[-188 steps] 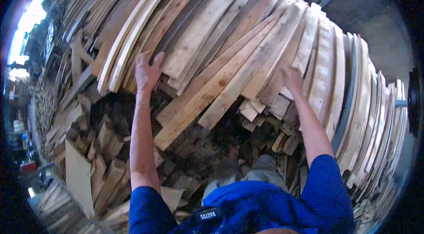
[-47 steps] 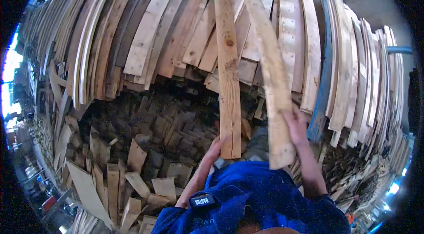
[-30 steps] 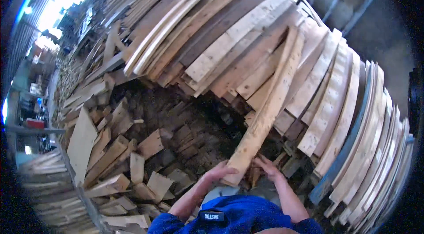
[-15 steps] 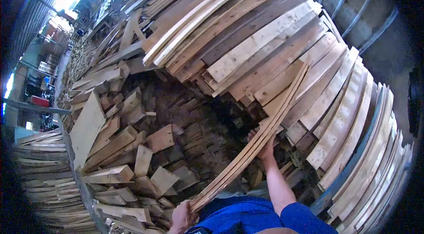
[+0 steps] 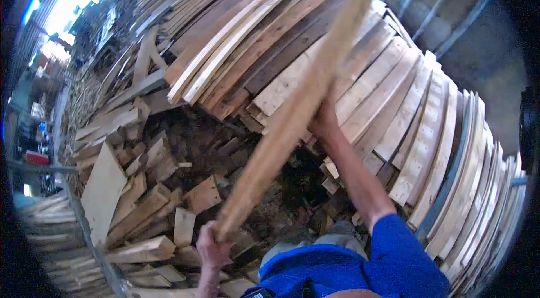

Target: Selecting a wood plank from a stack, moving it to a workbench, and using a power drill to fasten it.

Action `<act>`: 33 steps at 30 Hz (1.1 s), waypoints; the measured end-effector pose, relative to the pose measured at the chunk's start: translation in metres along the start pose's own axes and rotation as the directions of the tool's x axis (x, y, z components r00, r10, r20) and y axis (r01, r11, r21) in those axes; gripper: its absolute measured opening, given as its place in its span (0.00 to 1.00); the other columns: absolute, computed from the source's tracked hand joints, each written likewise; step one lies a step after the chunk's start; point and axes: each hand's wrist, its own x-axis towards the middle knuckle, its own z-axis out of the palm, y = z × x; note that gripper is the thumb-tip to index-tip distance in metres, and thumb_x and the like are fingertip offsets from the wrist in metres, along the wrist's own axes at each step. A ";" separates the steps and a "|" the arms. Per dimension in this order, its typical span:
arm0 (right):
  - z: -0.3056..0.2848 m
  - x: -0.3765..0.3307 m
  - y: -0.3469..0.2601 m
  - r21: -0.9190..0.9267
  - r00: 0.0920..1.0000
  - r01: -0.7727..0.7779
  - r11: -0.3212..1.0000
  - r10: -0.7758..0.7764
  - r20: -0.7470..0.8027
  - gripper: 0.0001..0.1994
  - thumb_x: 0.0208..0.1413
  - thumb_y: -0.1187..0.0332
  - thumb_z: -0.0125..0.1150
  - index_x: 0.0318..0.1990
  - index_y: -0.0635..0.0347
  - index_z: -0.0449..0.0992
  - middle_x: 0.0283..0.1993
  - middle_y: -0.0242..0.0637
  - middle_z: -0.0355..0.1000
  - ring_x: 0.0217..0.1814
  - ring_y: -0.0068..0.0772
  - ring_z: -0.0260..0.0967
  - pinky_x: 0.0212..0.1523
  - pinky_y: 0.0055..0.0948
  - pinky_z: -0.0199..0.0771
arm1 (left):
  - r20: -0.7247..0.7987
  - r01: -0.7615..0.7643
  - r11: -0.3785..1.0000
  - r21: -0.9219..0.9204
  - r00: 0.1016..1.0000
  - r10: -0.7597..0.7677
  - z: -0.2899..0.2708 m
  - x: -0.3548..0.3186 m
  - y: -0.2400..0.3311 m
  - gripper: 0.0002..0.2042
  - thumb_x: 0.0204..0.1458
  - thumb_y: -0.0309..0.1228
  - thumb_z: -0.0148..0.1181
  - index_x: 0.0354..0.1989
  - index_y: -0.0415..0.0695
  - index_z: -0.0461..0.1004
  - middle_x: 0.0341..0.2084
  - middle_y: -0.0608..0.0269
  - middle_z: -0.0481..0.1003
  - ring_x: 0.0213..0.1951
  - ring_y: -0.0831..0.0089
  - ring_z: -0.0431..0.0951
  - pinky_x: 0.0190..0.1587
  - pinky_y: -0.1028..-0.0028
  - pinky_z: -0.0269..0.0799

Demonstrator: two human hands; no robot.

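A long wooden plank slants across the middle of the view, blurred by motion, its far end rising past the top edge. My left hand is closed around its near end, low and left of centre. Farther along, my right hand grips the same plank by its right edge; part of that hand is hidden behind the wood. The plank is held up in front of a large stack of boards. Below it lies a dark hollow with short wood offcuts.
A pale flat panel leans among the offcuts on the left. More stacked boards stand beyond a grey rail at the lower left. A wall with metal ribs rises at the far right. A red object shows at far left.
Both hands have raised the plank, and its far end now reaches over the stack to the top edge. My left hand moved left and my right hand moved up and forward.
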 end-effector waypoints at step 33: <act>-0.272 -0.586 0.074 -0.219 0.281 -0.621 0.753 -0.047 -0.959 0.24 0.61 0.49 0.61 0.54 0.60 0.74 0.44 0.39 0.79 0.40 0.33 0.78 0.39 0.32 0.77 | 0.275 -0.425 0.468 0.775 0.893 0.356 0.269 0.358 0.048 0.45 0.47 0.59 0.63 0.70 0.46 0.58 0.70 0.45 0.54 0.71 0.45 0.50 0.64 0.37 0.52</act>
